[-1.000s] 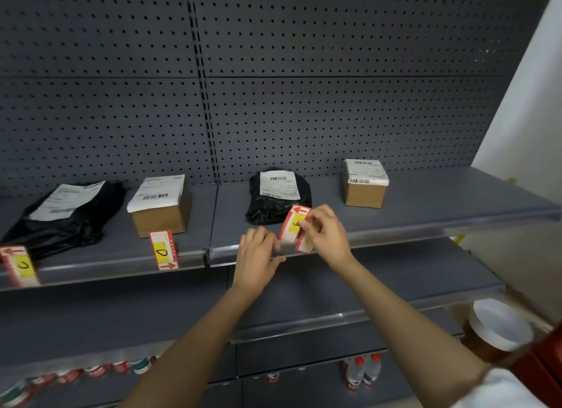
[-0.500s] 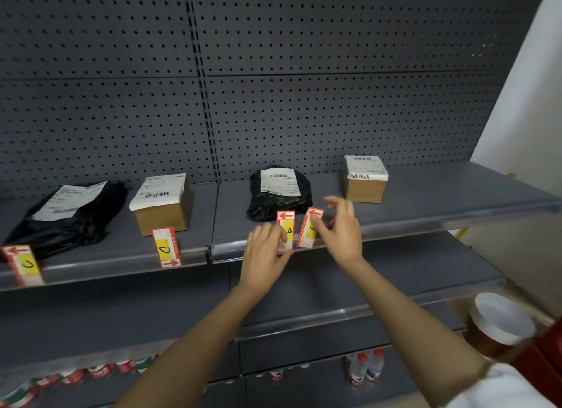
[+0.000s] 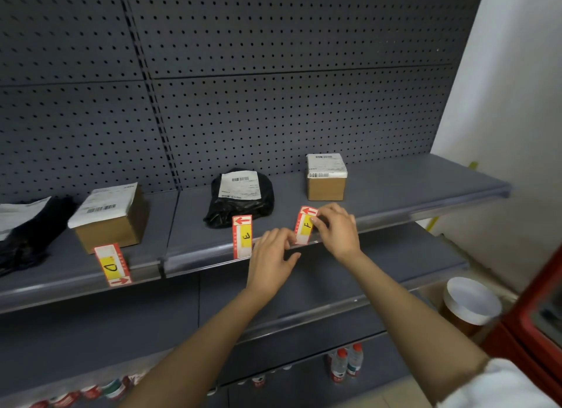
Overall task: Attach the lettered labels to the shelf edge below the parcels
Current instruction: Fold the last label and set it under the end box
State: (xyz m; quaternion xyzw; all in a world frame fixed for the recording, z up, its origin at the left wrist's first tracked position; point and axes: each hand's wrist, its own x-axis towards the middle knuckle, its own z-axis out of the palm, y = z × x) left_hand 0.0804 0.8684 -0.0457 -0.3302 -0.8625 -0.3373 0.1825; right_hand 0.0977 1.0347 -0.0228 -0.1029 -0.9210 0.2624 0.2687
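A grey shelf [image 3: 380, 194] with a holey back wall [image 3: 273, 103] holds four parcels. From left to right I see a black bag [image 3: 27, 234], a brown box [image 3: 112, 222], another black bag [image 3: 243, 203] and a small brown box [image 3: 325, 178]. Each one has a white paper on top. Down low there are bottles [image 3: 346, 362] with red caps, and at the right a tub with a white lid [image 3: 470, 301]. Nothing blocks the way to the shelf edge [image 3: 197, 261].

The labels are red and white with a yellow patch and a red arrow. The D label [image 3: 112, 264] sits on the edge below the brown box, arrow at the bottom. The E label [image 3: 242, 235] stands on the edge just below the second black bag, arrow at the top.

The F label [image 3: 305, 225] is at the shelf edge, a bit left of the small box and tilted. My right hand [image 3: 337, 229] pinches its right side with thumb and fingers, so that grip is closed on it. My left hand [image 3: 272, 257] is loosely curled, holding nothing. Its fingertips [image 3: 289, 240] are right by the label's bottom corner, but I cannot tell if they touch it.
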